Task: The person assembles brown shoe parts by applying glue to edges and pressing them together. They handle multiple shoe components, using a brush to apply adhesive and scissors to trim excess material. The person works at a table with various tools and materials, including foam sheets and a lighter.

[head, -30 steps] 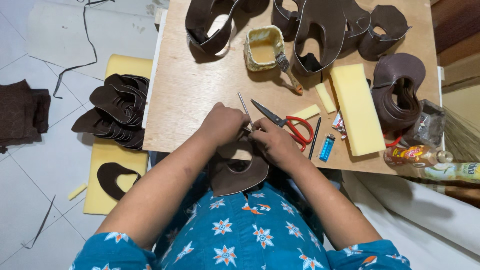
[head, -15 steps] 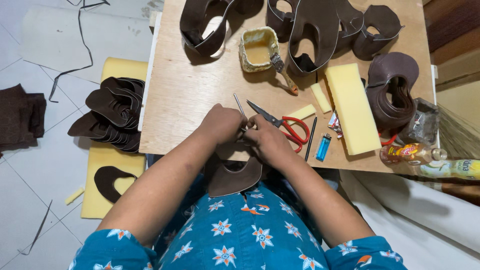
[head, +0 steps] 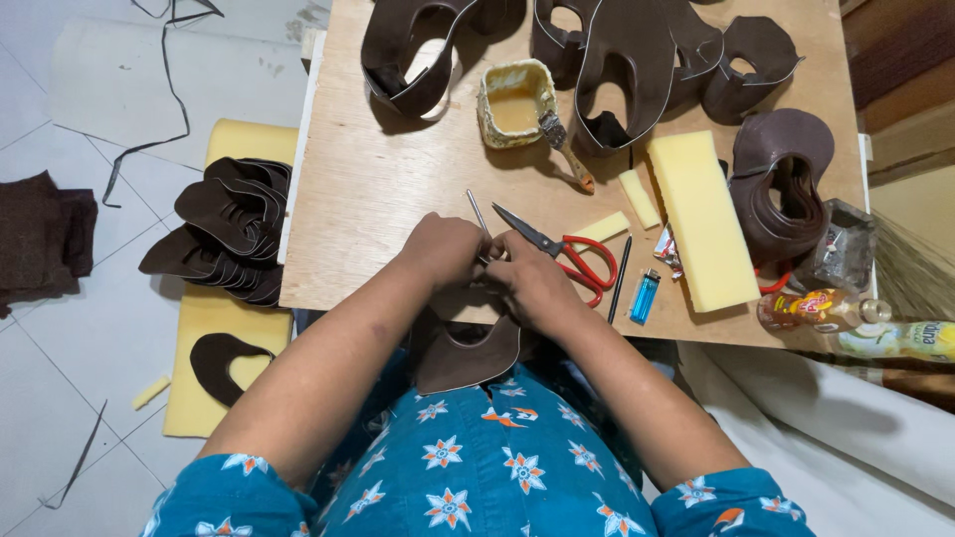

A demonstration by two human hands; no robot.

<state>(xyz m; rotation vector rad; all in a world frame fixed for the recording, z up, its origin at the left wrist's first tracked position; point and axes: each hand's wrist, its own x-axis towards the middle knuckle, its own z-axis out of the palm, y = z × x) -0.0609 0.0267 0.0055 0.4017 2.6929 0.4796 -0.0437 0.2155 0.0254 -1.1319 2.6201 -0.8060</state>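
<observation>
1. One curved brown leather piece [head: 468, 353], smooth and flat with a rounded cut-out, hangs over the near edge of the plywood worktop [head: 378, 189] onto the lap.
2. The left hand [head: 443, 251] is closed on the piece's top edge; a thin metal tool [head: 478, 212] rises beside its fingers.
3. The right hand [head: 529, 278] is curled tight on the same edge, touching the left.
4. One pair of red-handled scissors [head: 562, 254] lies just beside the right hand.
5. One large yellow foam block [head: 701, 219], rectangular and spongy, and two small foam offcuts.
6. One blue lighter [head: 645, 295]; one glue pot [head: 515, 99] with a brush.
7. A stack of brown cut pieces [head: 224, 234] on the floor.
</observation>
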